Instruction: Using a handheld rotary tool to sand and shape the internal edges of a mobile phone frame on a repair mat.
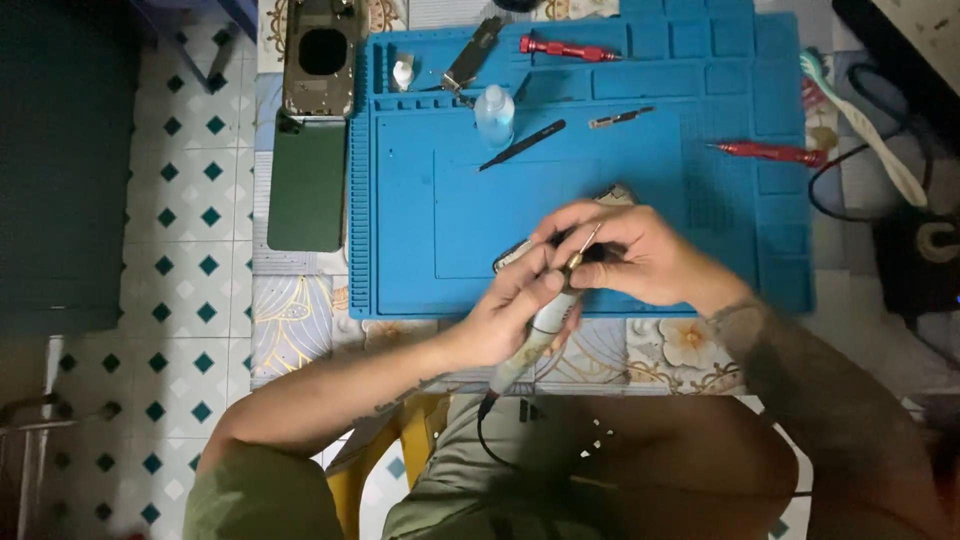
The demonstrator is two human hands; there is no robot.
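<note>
Left hand (515, 310) fingers grip corded pen tool (540, 335); right hand (640, 255) pinches small part, likely phone; clear bottle (494, 112) on blue mat (660, 150)

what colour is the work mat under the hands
Blue; the work mat shows best in the head view.

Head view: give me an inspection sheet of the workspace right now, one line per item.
Surface: blue repair mat on a patterned tabletop.
Job's things: corded pen-shaped tool in the left hand; small device, mostly hidden, under the right hand.
Clutter: two red screwdrivers, clear bottle, black tweezers, small metal tool, opened phone frame, dark green panel, toothbrush.
Grippers: both hands closed, left around the tool, right on the device.
Cables: tool's black cord drops to the lap; black cable loop right of the mat.
Surroundings: tiled floor, yellow stool.
</note>
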